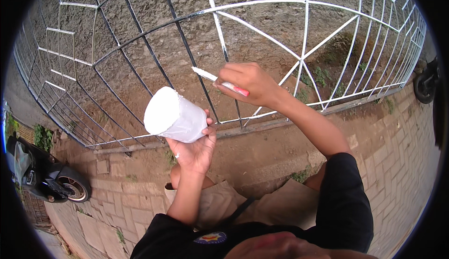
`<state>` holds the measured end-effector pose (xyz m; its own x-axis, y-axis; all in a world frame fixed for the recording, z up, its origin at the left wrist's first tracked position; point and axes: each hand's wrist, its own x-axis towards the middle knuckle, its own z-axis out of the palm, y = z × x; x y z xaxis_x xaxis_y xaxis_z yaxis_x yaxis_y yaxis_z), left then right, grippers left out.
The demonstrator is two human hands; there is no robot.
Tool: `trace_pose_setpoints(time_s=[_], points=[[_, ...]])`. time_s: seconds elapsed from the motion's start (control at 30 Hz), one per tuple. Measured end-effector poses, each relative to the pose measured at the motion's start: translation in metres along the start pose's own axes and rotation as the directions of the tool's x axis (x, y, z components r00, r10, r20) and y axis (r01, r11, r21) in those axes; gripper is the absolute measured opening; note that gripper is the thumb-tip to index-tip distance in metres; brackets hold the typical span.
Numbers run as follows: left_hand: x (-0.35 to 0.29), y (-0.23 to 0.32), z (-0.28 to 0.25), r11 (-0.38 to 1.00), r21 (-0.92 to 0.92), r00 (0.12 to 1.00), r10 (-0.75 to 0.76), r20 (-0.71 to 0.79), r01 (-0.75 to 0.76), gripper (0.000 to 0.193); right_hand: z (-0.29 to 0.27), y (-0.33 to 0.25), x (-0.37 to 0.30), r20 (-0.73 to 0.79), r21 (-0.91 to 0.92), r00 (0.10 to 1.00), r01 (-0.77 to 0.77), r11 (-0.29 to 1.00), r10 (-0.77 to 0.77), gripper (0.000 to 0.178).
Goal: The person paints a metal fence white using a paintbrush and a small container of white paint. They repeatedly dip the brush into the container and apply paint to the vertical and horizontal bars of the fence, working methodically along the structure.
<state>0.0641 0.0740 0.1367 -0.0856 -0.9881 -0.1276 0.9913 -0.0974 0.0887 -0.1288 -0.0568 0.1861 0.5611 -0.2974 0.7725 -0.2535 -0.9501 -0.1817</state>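
Fingers of the right hand [252, 83] clamp a paintbrush [205, 74], bristles by a dark bar, contact unclear; the left hand's [193, 155] wrap a white tub [184, 121]. Rough wall [271, 20] stands behind the part-white, part-dark metal fence [301, 58] facing both. Far left, a motorbike [58, 176]; then weeds [322, 75]; lastly a shirt emblem [210, 237], any lettering too small.

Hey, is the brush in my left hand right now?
No, your right hand holds the brush, while your left hand holds the white tub.
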Motion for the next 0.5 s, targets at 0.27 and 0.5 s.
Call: trace_pose_setpoints(time_s=[0.27,0.5], points=[[-0.004,0.003,0.002,0.999,0.035,1.0,0.013,-0.012,-0.012,0.079,-0.048,0.016,0.011,-0.356,-0.264,0.924,-0.241,0.934,0.137,0.016],[-0.001,0.001,0.003,1.0,-0.007,1.0,-0.016,0.006,0.016,0.078,0.0,-0.004,-0.003,-0.076,0.015,0.983,-0.164,0.986,0.165,0.015]])
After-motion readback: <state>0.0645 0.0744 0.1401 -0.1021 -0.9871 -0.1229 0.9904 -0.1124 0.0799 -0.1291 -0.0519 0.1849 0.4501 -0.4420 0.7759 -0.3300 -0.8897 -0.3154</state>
